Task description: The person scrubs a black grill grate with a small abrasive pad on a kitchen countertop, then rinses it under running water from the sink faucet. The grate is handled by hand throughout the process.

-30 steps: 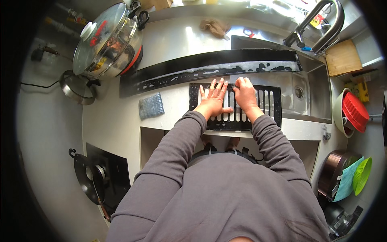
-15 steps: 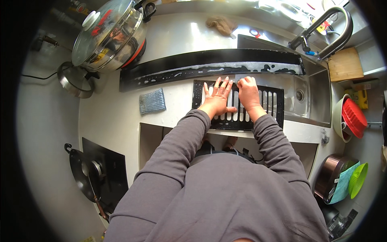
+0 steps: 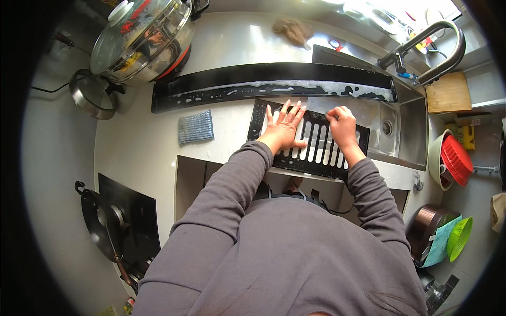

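Observation:
A black slotted panel [image 3: 255, 122] lies at the counter's front edge, slightly tilted, with wet drops and suds on its left part. My left hand [image 3: 282, 131] is spread flat on its left half, fingers stretched apart. Closed at the fingers, my right hand [image 3: 343, 129] is at the panel's far right edge, beside the slots. Whatever those fingers pinch is hidden. Just beyond both hands a long black panel [image 3: 221, 84] stretches across the counter, streaked with white foam. A grey-blue ribbed scrubbing pad [image 3: 195, 128] rests to the left.
The steel sink [image 3: 411, 134] is at the right under a dark faucet [image 3: 429, 50]. A large steel steamer pot [image 3: 145, 42] stands at the far left. A brown cloth [image 3: 292, 32] lies at the back. A wok [image 3: 99, 218] is at the lower left.
My right hand has moved right along the slotted panel's far edge. The panel has turned slightly, its right end nearer me. My left hand stays spread on it.

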Demonstrator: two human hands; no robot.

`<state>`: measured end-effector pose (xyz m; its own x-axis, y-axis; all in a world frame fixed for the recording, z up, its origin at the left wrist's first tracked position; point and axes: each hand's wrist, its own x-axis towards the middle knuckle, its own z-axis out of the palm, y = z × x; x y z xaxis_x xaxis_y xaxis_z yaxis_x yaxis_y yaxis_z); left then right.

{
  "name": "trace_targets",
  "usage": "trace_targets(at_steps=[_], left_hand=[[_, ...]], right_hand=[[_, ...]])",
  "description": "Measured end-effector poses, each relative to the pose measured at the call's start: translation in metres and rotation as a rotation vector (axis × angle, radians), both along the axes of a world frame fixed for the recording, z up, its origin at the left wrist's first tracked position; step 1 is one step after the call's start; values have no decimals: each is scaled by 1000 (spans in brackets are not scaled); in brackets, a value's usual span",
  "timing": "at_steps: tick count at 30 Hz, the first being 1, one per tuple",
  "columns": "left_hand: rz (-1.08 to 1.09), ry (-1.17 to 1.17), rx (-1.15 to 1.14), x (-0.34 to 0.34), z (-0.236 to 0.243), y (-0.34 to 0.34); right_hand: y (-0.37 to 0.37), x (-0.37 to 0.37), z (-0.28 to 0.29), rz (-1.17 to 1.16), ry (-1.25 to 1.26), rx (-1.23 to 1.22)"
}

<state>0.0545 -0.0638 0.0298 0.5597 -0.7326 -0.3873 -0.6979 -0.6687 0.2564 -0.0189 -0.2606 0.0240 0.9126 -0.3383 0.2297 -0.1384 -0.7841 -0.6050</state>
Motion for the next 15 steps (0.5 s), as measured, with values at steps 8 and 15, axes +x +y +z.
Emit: trace_targets(at_steps=[8,15], left_hand=[[2,-7,-23,0,-2,1],[4,1,-24,0,-3,0]], right_hand=[[-2,-14,1,43,104,-51],[6,1,-1,-1,-23,91]])
